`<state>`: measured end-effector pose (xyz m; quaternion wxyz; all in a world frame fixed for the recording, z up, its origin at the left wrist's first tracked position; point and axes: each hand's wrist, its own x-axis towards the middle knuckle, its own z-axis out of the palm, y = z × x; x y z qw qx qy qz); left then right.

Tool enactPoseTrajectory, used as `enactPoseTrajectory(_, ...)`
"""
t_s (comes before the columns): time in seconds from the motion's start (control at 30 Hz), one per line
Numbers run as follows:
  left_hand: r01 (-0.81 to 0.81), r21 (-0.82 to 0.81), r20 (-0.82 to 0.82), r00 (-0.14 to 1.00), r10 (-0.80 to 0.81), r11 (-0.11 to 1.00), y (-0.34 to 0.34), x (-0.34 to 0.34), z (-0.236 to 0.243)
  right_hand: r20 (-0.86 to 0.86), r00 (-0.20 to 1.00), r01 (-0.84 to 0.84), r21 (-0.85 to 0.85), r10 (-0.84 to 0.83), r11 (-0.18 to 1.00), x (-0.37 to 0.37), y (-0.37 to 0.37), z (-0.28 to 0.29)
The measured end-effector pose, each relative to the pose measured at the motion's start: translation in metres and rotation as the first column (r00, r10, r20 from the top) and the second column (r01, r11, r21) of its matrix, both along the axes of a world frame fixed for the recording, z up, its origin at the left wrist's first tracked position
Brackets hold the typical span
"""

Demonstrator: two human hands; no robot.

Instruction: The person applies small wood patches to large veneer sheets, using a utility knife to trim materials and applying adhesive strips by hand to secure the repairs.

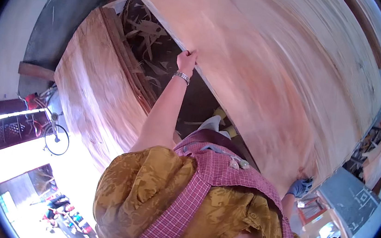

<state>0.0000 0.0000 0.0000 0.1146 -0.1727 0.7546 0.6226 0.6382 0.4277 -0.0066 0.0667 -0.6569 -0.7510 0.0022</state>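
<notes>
A large, pale pinkish wood veneer sheet (251, 69) fills the upper right, with a long edge running diagonally. My left hand (187, 60), bare with a metal watch band on the wrist, pinches that edge near the middle of the view. Lower right, my right hand (300, 187), in a blue-grey glove, grips the sheet by its far edge, partly hidden behind my checked apron and shoulder. Beneath the sheet's left edge is a dark gap with torn veneer scraps (151, 31).
A second stack of veneer sheets (83, 75) stands to the left. A red bicycle (55, 128) is by a bright doorway at the far left. More scrap veneer (379, 157) and a weathered grey board (348, 205) are at the right.
</notes>
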Motion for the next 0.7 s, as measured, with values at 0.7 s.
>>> enactPoseTrajectory(0.7, 0.090, 0.080, 0.260, 0.960, -0.108, 0.993, -0.021, -0.007, 0.015, 0.272, 0.942, -0.185, -0.068, 0.197, 0.980, 0.014, 0.036, 0.019)
